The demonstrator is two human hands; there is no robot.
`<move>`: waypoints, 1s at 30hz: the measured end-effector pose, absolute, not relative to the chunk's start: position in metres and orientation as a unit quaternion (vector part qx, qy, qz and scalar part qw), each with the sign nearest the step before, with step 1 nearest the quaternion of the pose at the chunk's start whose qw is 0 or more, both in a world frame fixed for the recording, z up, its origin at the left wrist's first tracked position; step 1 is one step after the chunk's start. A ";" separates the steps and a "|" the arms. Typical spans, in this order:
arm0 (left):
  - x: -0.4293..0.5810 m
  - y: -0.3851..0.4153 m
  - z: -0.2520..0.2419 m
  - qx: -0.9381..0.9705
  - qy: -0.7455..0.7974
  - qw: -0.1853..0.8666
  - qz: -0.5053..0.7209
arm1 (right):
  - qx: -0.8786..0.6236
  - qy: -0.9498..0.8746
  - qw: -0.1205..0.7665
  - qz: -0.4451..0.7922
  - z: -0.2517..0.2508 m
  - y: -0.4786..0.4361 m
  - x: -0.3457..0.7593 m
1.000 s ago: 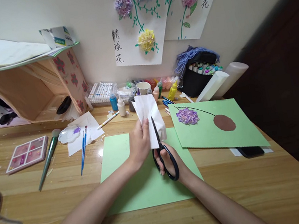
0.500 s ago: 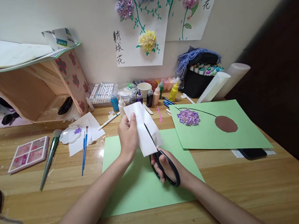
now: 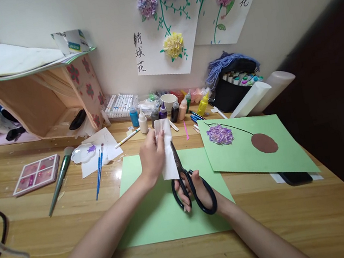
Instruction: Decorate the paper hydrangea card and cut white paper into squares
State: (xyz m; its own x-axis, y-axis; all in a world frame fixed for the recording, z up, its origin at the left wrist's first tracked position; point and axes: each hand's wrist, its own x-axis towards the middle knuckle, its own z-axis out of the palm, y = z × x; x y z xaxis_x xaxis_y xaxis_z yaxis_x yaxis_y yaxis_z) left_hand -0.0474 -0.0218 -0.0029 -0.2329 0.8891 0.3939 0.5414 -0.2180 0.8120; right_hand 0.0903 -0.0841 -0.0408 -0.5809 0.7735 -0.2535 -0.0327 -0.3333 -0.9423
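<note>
My left hand (image 3: 152,158) is closed on a folded white tissue (image 3: 167,152), held upright above a blank green paper sheet (image 3: 159,210) on the wooden desk. My right hand (image 3: 199,192) grips black-handled scissors (image 3: 187,179) with fingers through the loops. The blades point up along the tissue's right edge, touching it. Both forearms reach in from the bottom edge.
A second green sheet (image 3: 290,148) with a purple paper flower and a brown oval lies to the right, over a phone (image 3: 295,177). Paint bottles (image 3: 169,112), a marker set (image 3: 118,106), brushes (image 3: 99,172), a palette (image 3: 36,173) and a wooden shelf (image 3: 39,103) line the back and left.
The tissue now looks narrower, a slim strip in my left hand. The scissors' handles have spread wider and the blades sit against its right edge. The view shifted slightly.
</note>
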 end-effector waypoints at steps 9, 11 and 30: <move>-0.038 -0.028 -0.001 0.565 0.597 0.242 0.516 | -0.356 -0.563 0.328 0.670 -0.039 -0.085 0.088; -0.038 -0.027 -0.002 0.557 0.590 0.256 0.526 | -0.355 -0.566 0.330 0.667 -0.039 -0.086 0.088; -0.034 -0.033 -0.001 0.566 0.591 0.250 0.517 | -0.419 -0.558 0.334 0.633 -0.040 -0.088 0.084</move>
